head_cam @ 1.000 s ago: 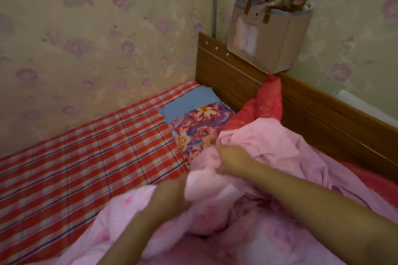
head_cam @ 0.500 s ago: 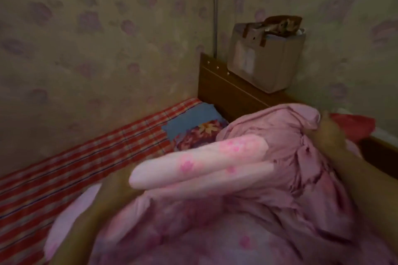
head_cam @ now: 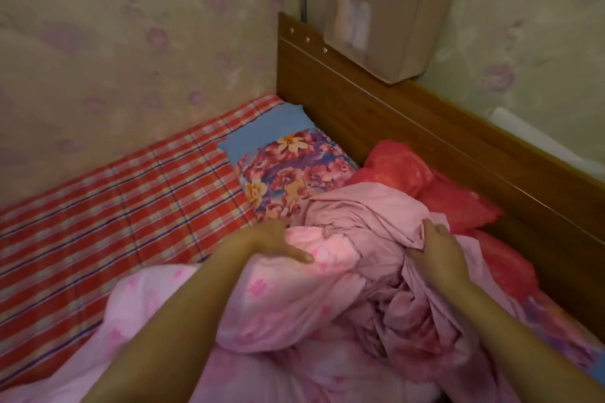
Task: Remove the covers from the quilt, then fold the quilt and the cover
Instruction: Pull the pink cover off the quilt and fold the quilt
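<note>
A light pink quilt with darker pink flower prints lies bunched on the bed in front of me. A plain dusty-pink cover is gathered in deep folds over its right side. My left hand grips a padded corner of the quilt, thumb on top. My right hand holds a bunch of the cover, fingers pointing away from me. Both forearms reach in from the bottom edge. The lower part of the quilt runs out of view.
A red checked sheet covers the mattress on the left. A floral pillow on a blue cloth and a red pillow lie by the wooden headboard. A beige bag stands on the headboard. Flowered wallpaper lines both walls.
The lifted quilt roll has come down onto the bed. My right hand has moved left and nearer with the cover. My left hand has shifted up onto the quilt's corner.
</note>
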The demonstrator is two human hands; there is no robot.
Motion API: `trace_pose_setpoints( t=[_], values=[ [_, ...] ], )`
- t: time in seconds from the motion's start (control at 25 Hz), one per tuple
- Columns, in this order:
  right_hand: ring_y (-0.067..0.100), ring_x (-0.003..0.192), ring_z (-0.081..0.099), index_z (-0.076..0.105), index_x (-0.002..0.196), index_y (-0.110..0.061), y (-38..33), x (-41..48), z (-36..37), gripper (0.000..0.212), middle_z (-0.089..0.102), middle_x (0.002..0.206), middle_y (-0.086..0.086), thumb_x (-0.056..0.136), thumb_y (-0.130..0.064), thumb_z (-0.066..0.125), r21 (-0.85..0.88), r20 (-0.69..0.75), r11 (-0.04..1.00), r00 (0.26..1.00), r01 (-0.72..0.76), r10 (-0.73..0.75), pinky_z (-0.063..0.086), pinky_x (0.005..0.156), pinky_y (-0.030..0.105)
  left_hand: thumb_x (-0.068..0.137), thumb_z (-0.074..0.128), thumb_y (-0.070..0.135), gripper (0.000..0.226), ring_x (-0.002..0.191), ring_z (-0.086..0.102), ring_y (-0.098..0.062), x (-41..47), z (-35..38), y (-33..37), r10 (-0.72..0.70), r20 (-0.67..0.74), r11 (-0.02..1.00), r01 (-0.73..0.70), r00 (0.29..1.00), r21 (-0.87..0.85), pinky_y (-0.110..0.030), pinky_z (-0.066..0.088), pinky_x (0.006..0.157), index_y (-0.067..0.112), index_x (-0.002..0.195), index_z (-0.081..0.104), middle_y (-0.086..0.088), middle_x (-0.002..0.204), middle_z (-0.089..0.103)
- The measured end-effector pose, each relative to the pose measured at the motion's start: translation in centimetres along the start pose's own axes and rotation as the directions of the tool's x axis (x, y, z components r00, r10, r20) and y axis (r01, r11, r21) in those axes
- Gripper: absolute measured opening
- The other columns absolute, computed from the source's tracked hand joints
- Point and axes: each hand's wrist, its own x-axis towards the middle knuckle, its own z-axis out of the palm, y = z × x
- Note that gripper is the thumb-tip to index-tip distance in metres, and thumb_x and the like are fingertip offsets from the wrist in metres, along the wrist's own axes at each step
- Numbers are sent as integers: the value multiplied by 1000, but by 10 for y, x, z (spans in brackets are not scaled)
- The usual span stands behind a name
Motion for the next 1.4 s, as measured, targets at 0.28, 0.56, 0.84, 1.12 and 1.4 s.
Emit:
trace_pose_setpoints(
  t=[0.28, 0.56, 0.84, 1.12, 1.4],
  values=[
    [48, 128, 39, 33, 139, -34, -73, -57, 38, 98, 34, 147, 22, 55, -21, 82, -291, -138, 878, 891, 380, -432, 42, 90, 62, 75, 70, 30, 75, 114, 55, -27, 15, 96, 22, -193, -280, 977, 159, 940, -141, -31, 44, 93, 11, 139, 34, -11, 129, 55],
    [40, 120, 40, 39, 141, -23, -72, 16, 17, 72, 39, 138, 19, 74, -19, 64, -194, -175, 980, 981, 45, -79, 36, 96, 55, 63, 72, 20, 44, 93, 57, -21, -48, 37, 40, 83, -240, 960, -142, 967, -240, -30, 47, 75, 17, 105, 58, -2, 107, 62],
    [38, 95, 49, 57, 120, -12, -63, 89, -133, 59, 52, 111, 22, 62, -15, 53, -366, -511, 854, 687, 370, -516, 35, 79, 41, 51, 66, 36, 51, 95, 63, -11, -132, -65, 46, 379, -204, 852, -426, 903, -303, -28, 52, 82, 38, 102, 60, 12, 103, 67],
    [38, 86, 61, 69, 95, -5, -67, 80, -133, 45, 68, 93, 18, 57, -13, 46, -198, -467, 857, 724, 475, -509, 48, 79, 41, 70, 69, 59, 81, 118, 43, -18, -66, -28, 45, 254, -591, 967, -185, 765, 175, -31, 34, 98, 21, 135, 39, -2, 136, 45],
    [33, 90, 56, 69, 88, -10, -124, 63, -87, 29, 66, 92, 13, 67, 1, 52, -5, -285, 852, 816, 524, -504, 40, 82, 37, 65, 75, 24, 58, 104, 61, -34, 5, 38, 87, 48, -363, 999, -51, 931, 0, -37, 49, 87, 3, 116, 56, -18, 111, 63]
  ],
)
